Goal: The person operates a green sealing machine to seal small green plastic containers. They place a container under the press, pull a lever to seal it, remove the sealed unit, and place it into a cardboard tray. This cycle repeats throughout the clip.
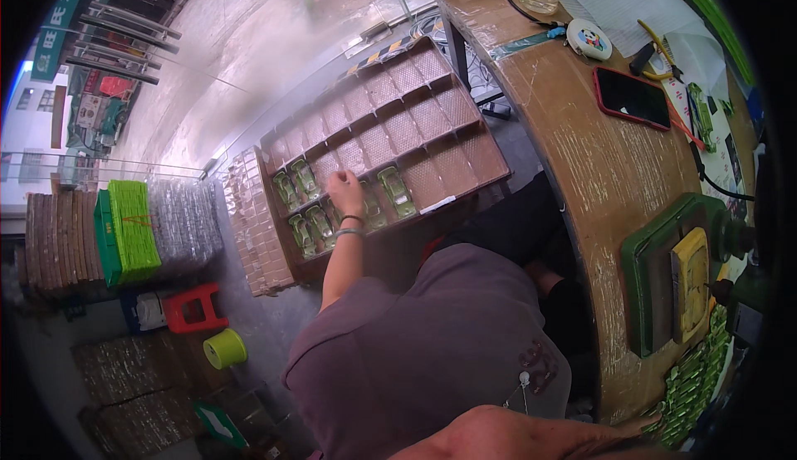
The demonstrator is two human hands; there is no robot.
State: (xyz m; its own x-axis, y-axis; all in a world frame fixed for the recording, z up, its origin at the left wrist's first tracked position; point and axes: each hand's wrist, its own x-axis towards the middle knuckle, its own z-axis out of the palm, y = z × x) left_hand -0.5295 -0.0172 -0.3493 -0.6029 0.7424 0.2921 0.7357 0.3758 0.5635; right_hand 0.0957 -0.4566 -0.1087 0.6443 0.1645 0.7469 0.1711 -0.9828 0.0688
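On my left is a brown divided tray [465,183] with textured compartment floors. Several translucent green toy car bodies stand in its near-left compartments, among them one car body [396,191] set apart to the right. Over the tray's middle is my left hand [344,193], its fingers drawn together; whatever they may hold is hidden. A dark band circles that wrist. My right arm crosses the lower edge toward a pile of green car pieces [689,393] at the lower right. Of my right hand [650,423], only a small part shows beside that pile, its grip hidden.
A green-framed machine [664,273] with a yellow block stands on the wooden table [573,178]. A phone [631,98], pliers [658,53] and a round case [589,39] lie farther back. Stacked trays [62,240], a red stool [195,308] and a yellow-green bucket [225,349] are at left.
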